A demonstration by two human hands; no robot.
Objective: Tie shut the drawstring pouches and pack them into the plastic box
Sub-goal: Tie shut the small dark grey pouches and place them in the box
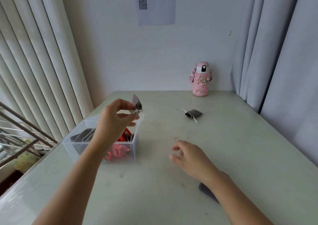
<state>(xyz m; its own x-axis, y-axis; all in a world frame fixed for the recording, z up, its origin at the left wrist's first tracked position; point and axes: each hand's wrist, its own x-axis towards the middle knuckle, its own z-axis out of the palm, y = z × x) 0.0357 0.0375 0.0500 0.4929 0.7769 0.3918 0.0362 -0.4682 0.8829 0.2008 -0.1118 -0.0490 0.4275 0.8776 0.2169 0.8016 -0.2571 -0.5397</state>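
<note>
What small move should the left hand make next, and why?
Probably lower the held pouch into the plastic box and let go. The left hand pinches it at its gathered neck right above the box, where other pouches already lie.

1. It's pretty bright overall, with soft daylight coming in from the left through the pale curtains [34,61]. Nothing's harsh.
2. The table [223,156] is lit evenly. Shadows on it are weak and fuzzy-edged, like the faint one beside the plastic box [134,149].
3. There's a pale sheen along the table's near-left edge but no real glare.
4. The right hand [187,154] has motion-smeared fingertips [174,148]. The left hand [115,116] and the grey pouch [136,104] it pinches look a bit soft too.
5. Wide-angle warp makes the curtains and the grey drapes [284,52] on the right lean and bow toward the frame edges.
6. The whole frame's slightly mushy, and fine print on the wall sheet [155,4] is just smudge.
</note>
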